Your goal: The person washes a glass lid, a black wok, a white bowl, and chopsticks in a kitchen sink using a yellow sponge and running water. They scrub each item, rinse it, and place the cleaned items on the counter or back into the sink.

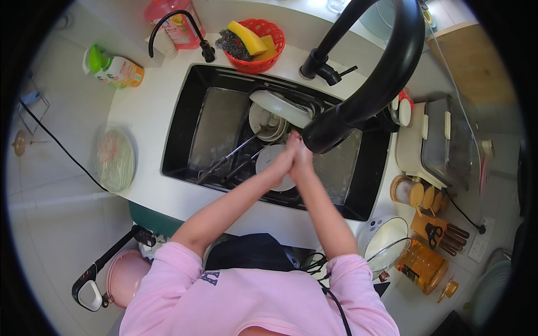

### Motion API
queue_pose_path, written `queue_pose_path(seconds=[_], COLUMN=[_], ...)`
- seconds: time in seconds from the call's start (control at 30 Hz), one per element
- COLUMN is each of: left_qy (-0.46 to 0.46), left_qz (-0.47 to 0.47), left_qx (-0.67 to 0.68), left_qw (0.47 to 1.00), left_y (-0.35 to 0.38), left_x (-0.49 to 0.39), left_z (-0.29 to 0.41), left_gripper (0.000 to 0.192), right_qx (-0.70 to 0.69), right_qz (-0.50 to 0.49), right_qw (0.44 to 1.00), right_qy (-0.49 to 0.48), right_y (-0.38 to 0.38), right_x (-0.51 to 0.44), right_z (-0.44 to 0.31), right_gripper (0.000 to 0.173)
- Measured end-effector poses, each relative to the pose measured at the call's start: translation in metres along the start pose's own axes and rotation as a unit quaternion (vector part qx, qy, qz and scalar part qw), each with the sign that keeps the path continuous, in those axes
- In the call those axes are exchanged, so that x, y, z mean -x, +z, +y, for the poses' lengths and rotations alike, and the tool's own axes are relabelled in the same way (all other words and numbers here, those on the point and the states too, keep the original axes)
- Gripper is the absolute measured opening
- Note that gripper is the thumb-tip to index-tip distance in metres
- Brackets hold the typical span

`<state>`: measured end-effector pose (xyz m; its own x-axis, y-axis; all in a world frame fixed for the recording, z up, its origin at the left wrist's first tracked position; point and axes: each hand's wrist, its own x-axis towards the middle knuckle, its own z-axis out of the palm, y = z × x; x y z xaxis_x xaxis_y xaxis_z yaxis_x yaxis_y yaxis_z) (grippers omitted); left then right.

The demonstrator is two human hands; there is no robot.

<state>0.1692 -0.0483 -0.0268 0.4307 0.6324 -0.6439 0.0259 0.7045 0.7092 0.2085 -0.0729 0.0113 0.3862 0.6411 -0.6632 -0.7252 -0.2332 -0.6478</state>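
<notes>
My left hand and my right hand are pressed together under the spout of a black kitchen faucet. Blur and the spout hide parts of the fingers, and no held object shows between them. Below them is the black double-basin sink, with water in both basins. A round white dish lies just beneath my wrists. Beyond it, white bowls are nested, and a white oblong dish leans over them. A metal-handled utensil slants from the bowls over the left basin.
Behind the sink stands a red plastic basket with a yellow sponge and steel wool. A slim black tap rises beside it. A covered plate lies left; a white pot and oil bottle stand right.
</notes>
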Motion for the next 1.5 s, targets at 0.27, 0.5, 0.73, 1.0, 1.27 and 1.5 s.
queue_pose_path(seconds=[0.27,0.5,0.73,1.0,1.27,1.5], left_qy=[-0.068,-0.01,-0.067,0.003,0.079,0.157], left_qz=[-0.056,-0.074,-0.058,-0.1,-0.029,0.116], left_qx=[0.04,0.018,0.078,0.033,-0.02,-0.137], left_qw=[0.995,0.997,0.993,0.994,0.996,0.971], left_y=[-0.001,-0.012,-0.011,-0.002,0.007,0.048], left_x=[0.006,-0.022,-0.016,-0.016,-0.002,0.039], left_z=[0.002,0.016,0.014,0.019,-0.001,0.024], left_gripper=[0.067,0.055,0.064,0.056,0.053,0.05], right_qx=[-0.03,-0.014,0.085,0.014,-0.002,-0.044], right_qz=[0.042,-0.016,0.045,-0.025,-0.055,-0.011], right_qw=[0.998,0.999,0.982,0.996,0.998,0.998], right_qy=[0.036,-0.03,-0.164,-0.079,-0.04,-0.053], right_y=[0.006,-0.002,0.014,0.009,-0.012,-0.034], right_x=[-0.003,-0.002,0.017,0.009,-0.027,-0.043], right_z=[-0.011,0.026,0.037,0.02,0.008,0.004], right_gripper=[0.058,0.045,0.05,0.057,0.062,0.051])
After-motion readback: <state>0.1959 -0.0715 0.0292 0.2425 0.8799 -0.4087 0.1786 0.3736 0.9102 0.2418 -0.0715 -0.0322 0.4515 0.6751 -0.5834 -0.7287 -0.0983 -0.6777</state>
